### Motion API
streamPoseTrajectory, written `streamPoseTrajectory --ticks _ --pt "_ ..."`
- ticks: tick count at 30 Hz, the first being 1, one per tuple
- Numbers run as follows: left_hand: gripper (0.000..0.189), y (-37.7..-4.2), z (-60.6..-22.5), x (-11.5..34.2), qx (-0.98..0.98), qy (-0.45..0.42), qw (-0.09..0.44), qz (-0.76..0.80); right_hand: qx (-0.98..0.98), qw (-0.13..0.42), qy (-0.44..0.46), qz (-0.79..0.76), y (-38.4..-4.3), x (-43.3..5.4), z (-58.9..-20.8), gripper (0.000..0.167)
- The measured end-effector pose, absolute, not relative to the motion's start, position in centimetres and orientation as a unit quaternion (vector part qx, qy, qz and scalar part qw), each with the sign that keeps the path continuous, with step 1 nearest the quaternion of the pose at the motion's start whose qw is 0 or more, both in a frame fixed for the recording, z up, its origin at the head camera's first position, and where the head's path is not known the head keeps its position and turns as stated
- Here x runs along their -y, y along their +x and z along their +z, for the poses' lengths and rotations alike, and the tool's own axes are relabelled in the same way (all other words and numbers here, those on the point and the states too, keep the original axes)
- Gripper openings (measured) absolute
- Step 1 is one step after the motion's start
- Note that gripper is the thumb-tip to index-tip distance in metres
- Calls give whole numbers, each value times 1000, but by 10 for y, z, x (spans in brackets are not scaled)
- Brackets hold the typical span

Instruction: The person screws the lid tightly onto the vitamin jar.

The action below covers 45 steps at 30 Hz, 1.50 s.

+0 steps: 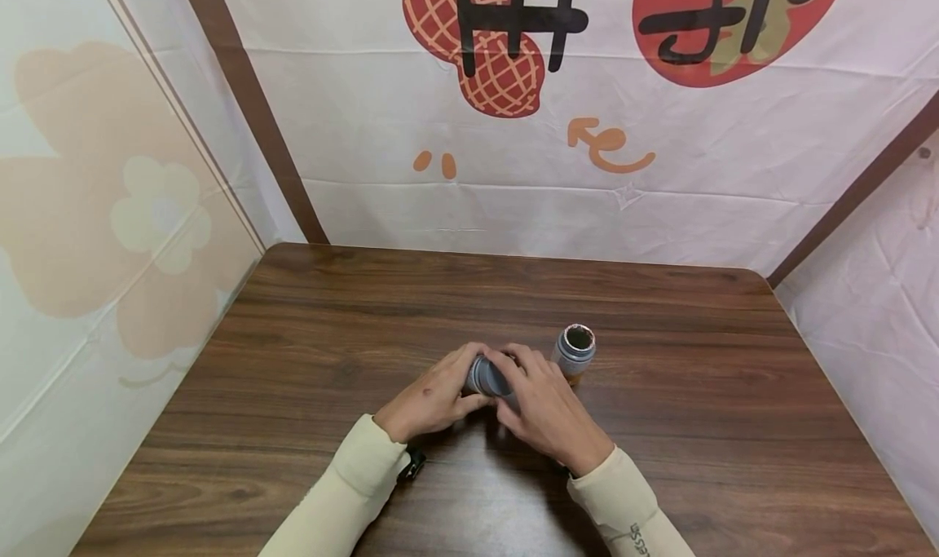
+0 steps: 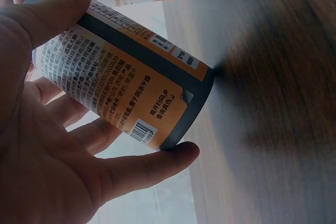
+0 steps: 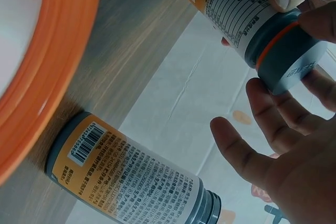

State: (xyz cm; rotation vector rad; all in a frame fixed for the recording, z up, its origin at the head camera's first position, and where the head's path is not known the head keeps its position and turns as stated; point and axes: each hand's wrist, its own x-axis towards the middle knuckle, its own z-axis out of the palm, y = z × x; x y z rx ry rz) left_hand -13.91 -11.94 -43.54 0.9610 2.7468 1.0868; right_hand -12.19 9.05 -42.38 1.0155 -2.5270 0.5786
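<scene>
1. We are looking at an open bottle (image 1: pixel 571 363), which is standing upright on the bench (image 1: pixel 697 394), its dark mouth showing.
2. To the left of the open bottle, a capped bottle (image 2: pixel 142 82) is leaning; we are not managing to tell whether its base is touching the bench.
3. Farther left of the open bottle, we are seeing the left hand (image 1: pixel 434 398); its left fingers (image 2: pixel 147 167) are curling round the capped bottle's body, spread only as wide as that body.
4. In front of the open bottle and slightly to its left, the right hand (image 1: pixel 546 408) is pinching the dark cap (image 3: pixel 289 61) between thumb and right fingers (image 3: pixel 239 150), one finger reaching out clear.
5. Both bottles are wearing orange and white labels with printed text.
6. Near the open bottle's base, in the right wrist view, an orange rim (image 3: pixel 65 51) is curving round something white; we are not able to tell what it is.
7. Behind the open bottle, a white sheet (image 1: pixel 367 117) is hanging, bearing red and black prints.
</scene>
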Motion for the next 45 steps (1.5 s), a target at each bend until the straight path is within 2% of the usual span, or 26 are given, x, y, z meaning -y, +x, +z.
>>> streamPoseTrajectory --ticks 5,14,24,32,45 --pt "55 -138 -436 119 -885 305 22 351 895 176 349 216 -122 -90 -424 57" --pt "56 -139 -435 119 -882 310 19 354 904 165 326 222 -122 -87 -424 56" --pt "58 -140 -435 121 -883 311 24 350 906 162 334 201 -123 -89 -421 68" --pt "52 -141 -436 121 -881 314 17 353 890 168 375 197 -125 -91 -419 63" --pt "54 -139 -436 121 -884 305 28 354 891 172 358 222 -124 -89 -423 55"
